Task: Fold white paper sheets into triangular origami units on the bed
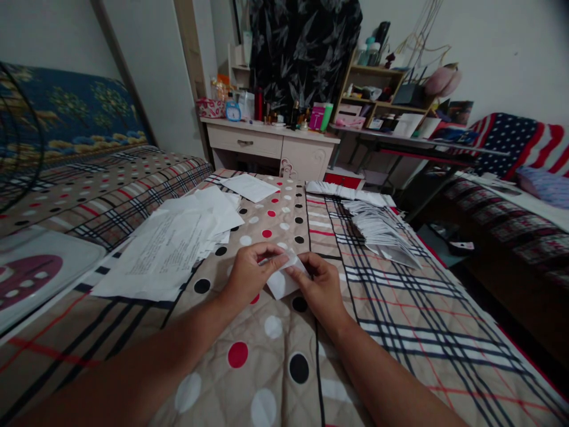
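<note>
Between my two hands, just above the bedspread, is a small folded piece of white paper [283, 284]. My left hand [256, 267] pinches its left upper edge with thumb and fingers. On the other side, my right hand [320, 284] grips the right edge, thumb on top and fingers curled behind. To the left lies a loose pile of white paper sheets [164, 252], the top one printed with text. A separate stack of white paper [249, 187] rests farther back. Several folded white paper pieces [377, 228] lie overlapped in a row on the right.
The patterned bedspread [284, 344] covers the surface under my hands. At the left edge lies a white board with a pink picture [40, 276]. Beyond the bed stands a white dresser [249, 141] with bottles and a blue clock [232, 111]. A shelf desk [377, 133] is at the back right.
</note>
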Tool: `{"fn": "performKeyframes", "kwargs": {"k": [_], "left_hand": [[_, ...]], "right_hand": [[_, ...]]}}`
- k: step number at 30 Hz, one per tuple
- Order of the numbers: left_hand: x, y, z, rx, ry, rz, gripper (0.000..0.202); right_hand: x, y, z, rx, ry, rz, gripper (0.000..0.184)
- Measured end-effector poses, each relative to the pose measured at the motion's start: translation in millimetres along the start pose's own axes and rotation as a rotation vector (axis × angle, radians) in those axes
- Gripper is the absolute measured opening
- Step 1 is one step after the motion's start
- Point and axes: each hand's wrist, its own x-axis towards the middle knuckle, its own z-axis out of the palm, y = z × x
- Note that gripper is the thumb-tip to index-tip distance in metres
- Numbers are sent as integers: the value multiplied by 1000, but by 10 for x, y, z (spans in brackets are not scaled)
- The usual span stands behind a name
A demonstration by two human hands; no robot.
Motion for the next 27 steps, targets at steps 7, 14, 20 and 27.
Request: {"fn": "performKeyframes", "kwargs": {"k": [7,14,20,27], "left_hand": [[-24,60,-8,137,9,95,9],[-41,79,20,48,-61,-1,29],[3,-19,12,40,-73,-151,30],[26,-16,18,-30,-119,-120,20]], "right_hand": [[0,-43,-31,16,40,-27,17],[4,-40,-34,102,92,-2,13],[41,32,-54,255,190,83,15],[60,61,-54,309,212,154,20]]}}
